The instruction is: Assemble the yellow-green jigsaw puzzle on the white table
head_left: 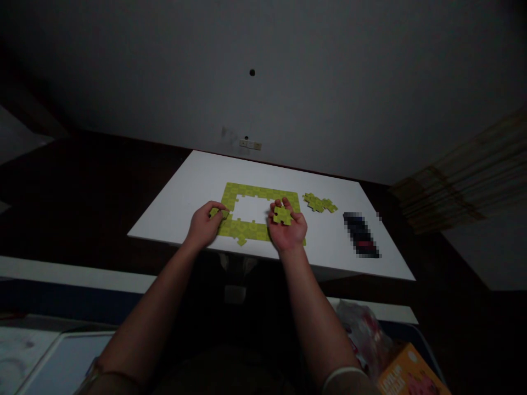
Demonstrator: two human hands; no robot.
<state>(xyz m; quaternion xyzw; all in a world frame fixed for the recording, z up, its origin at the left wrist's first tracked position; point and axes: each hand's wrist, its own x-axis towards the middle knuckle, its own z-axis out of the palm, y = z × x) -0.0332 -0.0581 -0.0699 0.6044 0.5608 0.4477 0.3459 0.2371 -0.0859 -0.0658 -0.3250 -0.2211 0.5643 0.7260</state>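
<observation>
A green jigsaw puzzle frame lies on the white table, its border joined around a bare white middle. My left hand is at the frame's left side, thumb and fingers closed on a green puzzle piece. My right hand is turned palm up over the frame's right side. Its fingers are slightly curled, cradling another puzzle piece; whether more pieces lie beneath it, I cannot tell. One loose piece rests at the frame's lower edge, near the table's front.
Several loose green pieces are heaped right of the frame. Farther right on the table lies a dark, pixelated flat object. At lower right, an orange box sits beside a clear plastic bag. A wall socket is behind the table.
</observation>
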